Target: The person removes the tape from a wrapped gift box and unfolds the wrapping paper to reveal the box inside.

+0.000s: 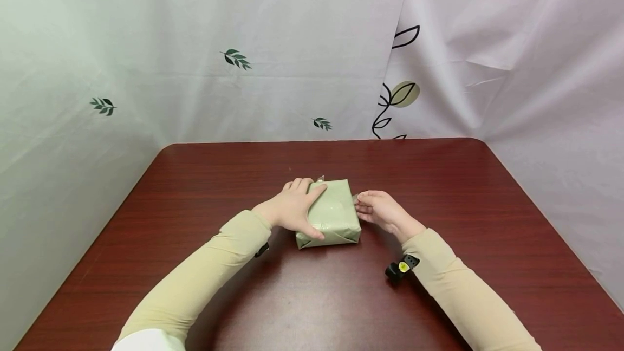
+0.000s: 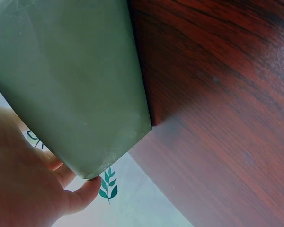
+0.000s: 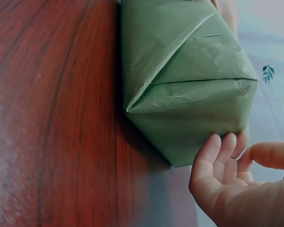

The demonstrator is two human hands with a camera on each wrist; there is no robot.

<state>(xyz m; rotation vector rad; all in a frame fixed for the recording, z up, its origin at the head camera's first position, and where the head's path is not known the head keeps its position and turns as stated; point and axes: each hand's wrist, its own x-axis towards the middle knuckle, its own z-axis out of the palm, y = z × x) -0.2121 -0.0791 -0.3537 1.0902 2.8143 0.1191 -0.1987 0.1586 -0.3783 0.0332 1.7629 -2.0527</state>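
Note:
A box wrapped in pale green paper point(image 1: 333, 207) lies on the table, its folded end flap point(image 3: 199, 61) filling much of the right wrist view. My left hand point(image 1: 294, 207) rests on the box's left side with fingers splayed, thumb near the front edge and index finger across the top. In the left wrist view, a fingertip touches the box's corner. At the box's right side, my right hand point(image 1: 382, 211) pinches a small strip of clear tape point(image 1: 355, 197) between thumb and index finger. The other right fingers are curled close to the wrapping.
A dark red-brown wooden table point(image 1: 312, 297) lies under everything. A small clear tape end point(image 1: 320, 179) sticks up at the box's far edge. White curtain point(image 1: 292, 26) with leaf prints hangs behind the table and along both sides. Each wrist carries a black strap.

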